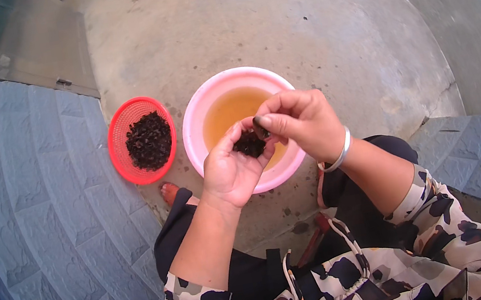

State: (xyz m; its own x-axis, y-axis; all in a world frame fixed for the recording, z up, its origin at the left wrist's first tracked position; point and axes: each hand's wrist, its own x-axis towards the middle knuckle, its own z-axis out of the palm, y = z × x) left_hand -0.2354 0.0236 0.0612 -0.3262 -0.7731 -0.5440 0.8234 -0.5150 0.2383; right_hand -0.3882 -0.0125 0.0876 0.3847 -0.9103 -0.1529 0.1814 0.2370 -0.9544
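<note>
Over a pink basin (191,126) of yellowish-brown water (232,110), my two hands are close together. My left hand (227,174) is cupped palm up around a small clump of black wood ear mushroom (248,144). Thumb and fingers of my right hand (309,122) pinch a dark wood ear piece (259,126) at the left hand's fingertips. To the left of the basin stands a red plastic basket (118,150) with a heap of dark wood ear pieces (149,143) in it. Part of the basin's near side is hidden behind my hands.
Concrete floor (231,18) with scattered dark spots stretches ahead. A grey-blue brick-pattern wall (39,202) runs along the left, close to the basket. Grey-blue brick facing (476,149) also stands at the right. My feet and knees are on either side of the basin's near edge.
</note>
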